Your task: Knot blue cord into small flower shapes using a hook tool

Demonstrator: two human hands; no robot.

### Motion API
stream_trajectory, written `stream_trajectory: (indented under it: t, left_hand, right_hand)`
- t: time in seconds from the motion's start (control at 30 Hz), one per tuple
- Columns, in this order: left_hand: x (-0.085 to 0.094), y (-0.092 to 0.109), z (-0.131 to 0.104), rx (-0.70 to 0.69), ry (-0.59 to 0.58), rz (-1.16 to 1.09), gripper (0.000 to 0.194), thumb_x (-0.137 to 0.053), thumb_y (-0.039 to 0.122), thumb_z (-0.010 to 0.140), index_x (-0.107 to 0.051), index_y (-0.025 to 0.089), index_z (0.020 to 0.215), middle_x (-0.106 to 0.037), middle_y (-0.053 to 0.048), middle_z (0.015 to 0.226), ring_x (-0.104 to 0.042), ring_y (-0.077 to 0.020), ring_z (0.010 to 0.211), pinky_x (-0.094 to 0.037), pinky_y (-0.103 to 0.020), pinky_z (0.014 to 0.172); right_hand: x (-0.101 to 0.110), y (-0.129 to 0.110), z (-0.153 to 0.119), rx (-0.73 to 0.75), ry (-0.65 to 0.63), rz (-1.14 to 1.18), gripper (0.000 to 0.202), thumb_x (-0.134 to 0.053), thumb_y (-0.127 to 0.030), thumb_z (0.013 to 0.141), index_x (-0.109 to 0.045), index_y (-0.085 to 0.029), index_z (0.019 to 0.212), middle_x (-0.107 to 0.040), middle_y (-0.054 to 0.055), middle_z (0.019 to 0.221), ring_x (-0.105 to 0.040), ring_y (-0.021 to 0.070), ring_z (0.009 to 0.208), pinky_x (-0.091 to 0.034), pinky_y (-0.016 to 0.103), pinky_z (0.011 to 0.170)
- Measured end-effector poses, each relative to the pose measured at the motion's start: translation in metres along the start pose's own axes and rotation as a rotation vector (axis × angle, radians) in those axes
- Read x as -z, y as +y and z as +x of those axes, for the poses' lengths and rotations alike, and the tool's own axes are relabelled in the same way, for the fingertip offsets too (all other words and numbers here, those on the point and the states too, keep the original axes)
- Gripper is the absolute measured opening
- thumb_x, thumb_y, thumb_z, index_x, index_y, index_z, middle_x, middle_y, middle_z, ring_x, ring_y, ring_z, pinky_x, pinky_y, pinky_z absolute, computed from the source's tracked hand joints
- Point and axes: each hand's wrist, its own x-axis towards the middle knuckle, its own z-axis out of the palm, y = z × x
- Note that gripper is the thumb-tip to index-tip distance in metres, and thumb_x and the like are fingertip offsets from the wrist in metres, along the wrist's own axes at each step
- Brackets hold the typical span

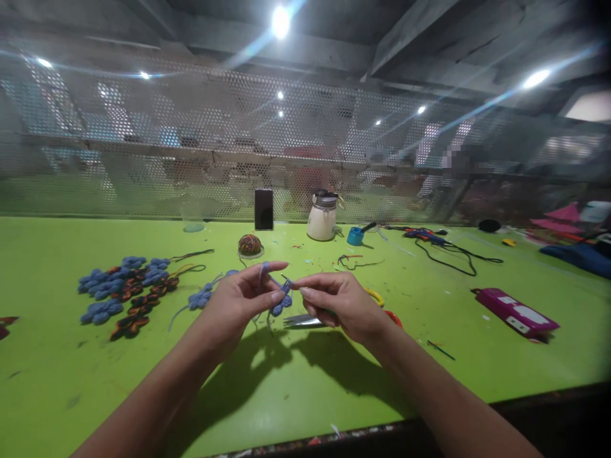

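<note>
My left hand (248,292) pinches a small blue-purple crochet piece (281,305) between thumb and fingers, with blue yarn (264,272) looped round its raised index finger. Closed on a thin crochet hook (286,278), my right hand (334,299) holds the tip in the loops of the piece. Most of the hook is hidden by the fingers. Beneath the right hand lie scissors (303,320), blades pointing left, with yellow and orange handles partly covered. Just left of my left hand, a blue crocheted flower (200,297) rests on the table.
Blue and dark multicoloured crocheted flowers (136,292) lie on the green table (267,407) at left. Behind are a yarn ball (251,244), phone (263,210), white jar (322,219) and blue pot (354,236). A corded tool (424,236) and purple case (515,312) lie right. Perforated mesh (296,140) borders the back.
</note>
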Motion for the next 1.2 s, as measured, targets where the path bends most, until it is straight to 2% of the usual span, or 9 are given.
stream_trajectory:
  t: [0.2, 0.33, 0.43, 0.67, 0.87, 1.03, 1.1, 1.13, 1.2]
  left_hand:
    - [-0.001, 0.002, 0.000, 0.032, 0.000, -0.026, 0.053, -0.076, 0.015, 0.063, -0.061, 0.017, 0.114, -0.061, 0.000, 0.075, -0.057, -0.0131, 0.072, -0.043, -0.028, 0.073]
    - [0.001, 0.001, 0.001, 0.041, -0.033, -0.011, 0.078, -0.076, 0.014, 0.063, -0.042, 0.019, 0.133, -0.062, 0.000, 0.077, -0.056, -0.0137, 0.073, -0.043, -0.028, 0.071]
    - [0.002, 0.000, 0.001, 0.040, -0.051, 0.031, 0.087, -0.075, 0.013, 0.065, -0.031, 0.021, 0.140, -0.062, 0.001, 0.074, -0.055, -0.0128, 0.069, -0.042, -0.027, 0.068]
    - [0.002, -0.002, 0.002, 0.041, -0.100, 0.121, 0.094, -0.071, 0.010, 0.064, -0.022, 0.026, 0.143, -0.059, 0.003, 0.068, -0.054, -0.0127, 0.065, -0.042, -0.028, 0.065]
    - [-0.002, -0.008, 0.002, -0.110, -0.110, 0.556, 0.082, -0.058, 0.009, 0.072, -0.022, 0.027, 0.143, -0.055, 0.004, 0.064, -0.051, -0.0130, 0.060, -0.041, -0.028, 0.061]
    - [-0.010, -0.017, -0.002, -0.445, 0.062, 1.001, 0.064, -0.049, 0.008, 0.078, -0.038, 0.028, 0.137, -0.063, -0.003, 0.077, -0.054, -0.0178, 0.072, -0.041, -0.032, 0.070]
    - [-0.012, -0.020, -0.003, -0.541, 0.126, 0.991, 0.052, -0.049, 0.010, 0.079, -0.049, 0.025, 0.129, -0.064, -0.006, 0.085, -0.054, -0.0192, 0.077, -0.041, -0.035, 0.074]
    - [-0.013, -0.021, -0.003, -0.527, 0.150, 0.921, 0.048, -0.051, 0.012, 0.080, -0.053, 0.022, 0.126, -0.065, -0.007, 0.086, -0.055, -0.0191, 0.077, -0.041, -0.035, 0.075]
    - [-0.012, -0.021, -0.001, -0.373, 0.161, 0.649, 0.048, -0.058, 0.018, 0.077, -0.052, 0.018, 0.125, -0.066, -0.006, 0.083, -0.057, -0.0183, 0.075, -0.043, -0.036, 0.075]
  right_hand:
    - [0.000, 0.001, 0.001, -0.044, -0.013, 0.090, 0.034, -0.069, -0.025, 0.073, -0.067, -0.017, 0.107, -0.056, -0.004, 0.054, -0.037, 0.0021, 0.036, -0.022, 0.017, 0.035]
    - [0.000, -0.001, 0.000, -0.070, -0.036, 0.059, 0.038, -0.066, -0.025, 0.077, -0.064, -0.018, 0.114, -0.054, -0.004, 0.055, -0.036, 0.0018, 0.036, -0.020, 0.017, 0.035]
    - [0.001, -0.001, -0.001, -0.074, -0.041, 0.011, 0.036, -0.065, -0.026, 0.077, -0.065, -0.018, 0.112, -0.054, -0.004, 0.055, -0.037, 0.0020, 0.036, -0.020, 0.017, 0.035]
    - [-0.003, -0.002, 0.000, -0.078, -0.021, -0.084, 0.032, -0.065, -0.025, 0.074, -0.069, -0.015, 0.104, -0.052, -0.005, 0.049, -0.036, 0.0031, 0.036, -0.023, 0.018, 0.036]
    - [-0.009, 0.004, 0.003, -0.100, 0.089, -0.115, 0.022, -0.066, -0.022, 0.071, -0.072, -0.013, 0.090, -0.053, -0.005, 0.046, -0.039, 0.0038, 0.035, -0.024, 0.018, 0.036]
    - [-0.012, 0.014, 0.008, -0.124, 0.172, 0.070, 0.029, -0.068, -0.023, 0.068, -0.069, -0.010, 0.094, -0.055, -0.004, 0.048, -0.039, 0.0037, 0.034, -0.022, 0.017, 0.035]
    - [-0.014, 0.016, 0.009, -0.086, 0.170, 0.166, 0.033, -0.069, -0.024, 0.068, -0.066, -0.011, 0.099, -0.055, -0.004, 0.052, -0.038, 0.0031, 0.035, -0.021, 0.017, 0.036]
    - [-0.014, 0.016, 0.008, -0.063, 0.168, 0.202, 0.035, -0.069, -0.025, 0.069, -0.065, -0.012, 0.102, -0.055, -0.004, 0.053, -0.038, 0.0029, 0.036, -0.021, 0.017, 0.036]
    - [-0.016, 0.015, 0.006, -0.028, 0.163, 0.239, 0.040, -0.069, -0.025, 0.071, -0.063, -0.015, 0.109, -0.054, -0.005, 0.055, -0.037, 0.0025, 0.037, -0.021, 0.017, 0.037]
